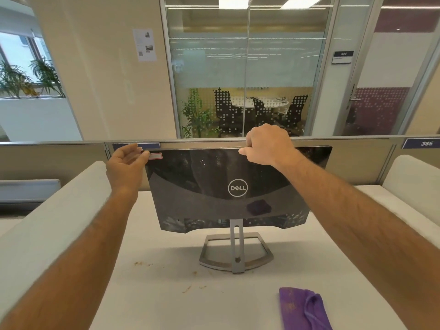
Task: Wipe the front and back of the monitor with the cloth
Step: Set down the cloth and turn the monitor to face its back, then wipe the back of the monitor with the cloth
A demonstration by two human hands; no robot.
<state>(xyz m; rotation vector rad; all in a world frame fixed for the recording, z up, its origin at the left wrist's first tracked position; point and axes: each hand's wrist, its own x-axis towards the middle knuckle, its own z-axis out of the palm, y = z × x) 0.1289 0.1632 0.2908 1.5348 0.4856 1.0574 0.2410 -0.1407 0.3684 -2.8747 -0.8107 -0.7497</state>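
A black Dell monitor point(214, 182) stands on its grey metal stand point(237, 253) with its glossy back facing me, dust specks on it. My right hand point(266, 145) grips the top edge of the monitor near the middle. At the upper left corner my left hand point(126, 163) has its fingers at the monitor's edge, beside a small red-framed label. A crumpled purple cloth point(303, 308) lies on the desk at the front right, apart from both hands; its reflection shows in the monitor's back.
The white desk point(166, 294) carries some brown crumbs in front of the stand. Low padded dividers point(59, 210) flank the desk left and right. A grey partition point(357, 160) runs behind the monitor, with a glass-walled meeting room beyond.
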